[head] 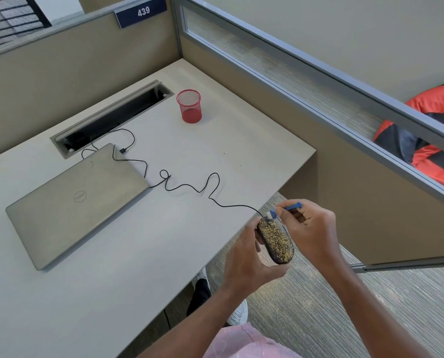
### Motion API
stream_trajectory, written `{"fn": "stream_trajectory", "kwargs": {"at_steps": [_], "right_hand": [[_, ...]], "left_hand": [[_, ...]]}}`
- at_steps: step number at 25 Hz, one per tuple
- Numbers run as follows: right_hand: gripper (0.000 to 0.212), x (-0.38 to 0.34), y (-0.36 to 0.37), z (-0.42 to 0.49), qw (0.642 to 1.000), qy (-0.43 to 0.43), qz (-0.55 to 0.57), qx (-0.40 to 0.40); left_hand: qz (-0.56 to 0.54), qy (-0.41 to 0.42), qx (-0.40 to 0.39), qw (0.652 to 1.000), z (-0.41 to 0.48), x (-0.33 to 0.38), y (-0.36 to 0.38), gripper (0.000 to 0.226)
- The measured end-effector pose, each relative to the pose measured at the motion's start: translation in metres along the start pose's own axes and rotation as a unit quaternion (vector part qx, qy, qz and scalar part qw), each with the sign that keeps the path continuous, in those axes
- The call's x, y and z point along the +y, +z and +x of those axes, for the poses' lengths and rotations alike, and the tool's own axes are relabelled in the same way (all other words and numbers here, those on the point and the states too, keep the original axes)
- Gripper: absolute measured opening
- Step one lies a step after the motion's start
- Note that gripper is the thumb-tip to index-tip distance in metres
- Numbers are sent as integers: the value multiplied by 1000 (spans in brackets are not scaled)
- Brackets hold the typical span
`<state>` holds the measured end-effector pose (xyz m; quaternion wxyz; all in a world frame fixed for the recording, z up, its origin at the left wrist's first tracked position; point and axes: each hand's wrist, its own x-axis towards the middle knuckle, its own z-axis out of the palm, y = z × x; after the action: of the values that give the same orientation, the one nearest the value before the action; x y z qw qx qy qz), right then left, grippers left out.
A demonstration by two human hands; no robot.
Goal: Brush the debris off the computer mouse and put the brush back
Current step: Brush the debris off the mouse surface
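Mouse (276,241) — at edge of cubicle desk (86,293)

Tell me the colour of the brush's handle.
The brush has a blue handle; the head view shows it best, just above the mouse.

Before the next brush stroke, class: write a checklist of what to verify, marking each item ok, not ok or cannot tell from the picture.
1. Left hand grips the mouse: ok.
2. Right hand holds the brush: ok.
3. Bristles at the mouse's front end: ok.
4. Mouse free of debris: not ok, yellow specks cover its back.
5. Cable slack: ok, it lies in loose curves.
6. Red mesh cup upright on the desk: ok.
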<state>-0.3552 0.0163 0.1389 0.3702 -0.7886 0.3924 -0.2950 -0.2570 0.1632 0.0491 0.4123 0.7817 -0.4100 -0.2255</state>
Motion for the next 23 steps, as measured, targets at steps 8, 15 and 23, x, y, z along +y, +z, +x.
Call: {"fn": "stream_trajectory", "kwargs": {"at_steps": [8,15,23], "right_hand": [[13,-2,-7,-8,1000,1,1,8],[14,-4,-5,-12,1000,-8,-10,-1],[9,-8,2,-9,997,52,56,-1]], "left_hand": [[-7,2,-12,1000,-2,1,-6,122],[-10,13,-7,1000,0,0,-12,120],[-10,25,-14,1000,-3,-3,-15,123]]}}
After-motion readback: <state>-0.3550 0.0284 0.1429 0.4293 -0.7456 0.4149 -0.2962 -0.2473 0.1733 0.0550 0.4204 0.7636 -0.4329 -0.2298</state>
